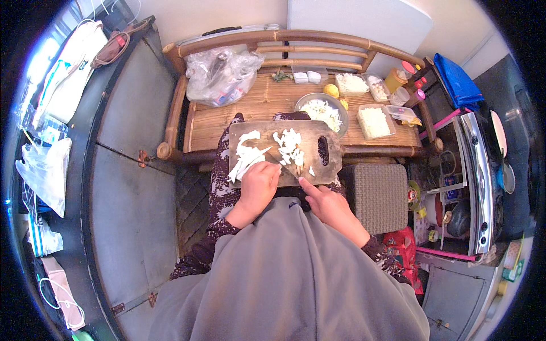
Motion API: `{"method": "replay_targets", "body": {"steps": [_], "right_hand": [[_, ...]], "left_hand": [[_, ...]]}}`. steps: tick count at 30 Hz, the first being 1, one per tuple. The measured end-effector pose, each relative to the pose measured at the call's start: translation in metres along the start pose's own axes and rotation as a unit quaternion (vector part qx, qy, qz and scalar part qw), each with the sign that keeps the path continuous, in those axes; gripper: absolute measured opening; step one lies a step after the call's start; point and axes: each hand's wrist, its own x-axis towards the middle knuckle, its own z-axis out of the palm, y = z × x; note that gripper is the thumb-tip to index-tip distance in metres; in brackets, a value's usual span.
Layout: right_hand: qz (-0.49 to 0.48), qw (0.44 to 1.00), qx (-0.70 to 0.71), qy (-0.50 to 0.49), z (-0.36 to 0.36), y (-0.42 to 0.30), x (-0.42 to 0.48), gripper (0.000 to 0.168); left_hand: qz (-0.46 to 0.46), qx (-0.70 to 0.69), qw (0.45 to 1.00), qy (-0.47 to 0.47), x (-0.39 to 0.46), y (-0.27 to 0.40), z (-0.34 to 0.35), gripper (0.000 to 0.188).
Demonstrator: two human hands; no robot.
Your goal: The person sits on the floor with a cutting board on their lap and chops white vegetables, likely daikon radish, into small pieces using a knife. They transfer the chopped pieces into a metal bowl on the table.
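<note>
A wooden cutting board (266,143) with a handle slot lies across my lap. Chopped white pieces (290,147) are heaped at its middle, and longer white strips (247,160) lie on its left part. My right hand (326,202) grips a knife (290,171), index finger stretched forward along it; its handle is hidden in the hand. Close to the blade, my left hand (259,187) has its fingers curled over the board's near edge, beside the strips. Whatever those fingers may pinch is hidden. Past the board's far right corner, a round metal bowl (344,123) holds white shreds.
A bamboo bench (273,96) stands ahead, bearing a plastic bag (222,76), a yellow fruit (331,90), containers of white food (375,121) and several jars (396,79). A woven stool (377,198) is at my right, before a stove (475,183). Grey cabinets (134,213) flank my left.
</note>
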Motion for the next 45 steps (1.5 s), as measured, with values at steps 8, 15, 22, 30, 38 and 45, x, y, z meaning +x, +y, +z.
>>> {"method": "replay_targets", "body": {"steps": [8,15,22,30,38,45], "right_hand": [[-0.023,0.996,0.076,0.051,0.003,0.013,-0.009,0.052],[0.002,0.999,0.046,0.015,-0.012,-0.001,-0.028,0.053],[0.021,0.999,-0.011,-0.023,-0.017,-0.013,-0.020,0.054],[-0.009,0.999,0.050,0.005,0.001,0.003,-0.008,0.051],[-0.037,0.993,0.095,0.064,-0.010,0.003,-0.027,0.052],[0.021,1.000,0.003,-0.003,-0.020,-0.006,-0.034,0.053]], "left_hand": [[-0.006,-0.029,0.999,0.014,0.000,0.000,0.000,0.007],[0.002,-0.034,0.999,0.013,0.002,0.002,-0.001,0.008],[0.013,-0.021,1.000,0.000,0.000,0.000,0.002,0.008],[0.027,0.009,0.999,-0.016,-0.008,0.003,-0.010,0.015],[0.023,-0.039,0.999,0.000,-0.004,-0.001,-0.005,0.014],[0.023,-0.037,0.999,-0.008,-0.003,-0.001,-0.002,0.011]]}}
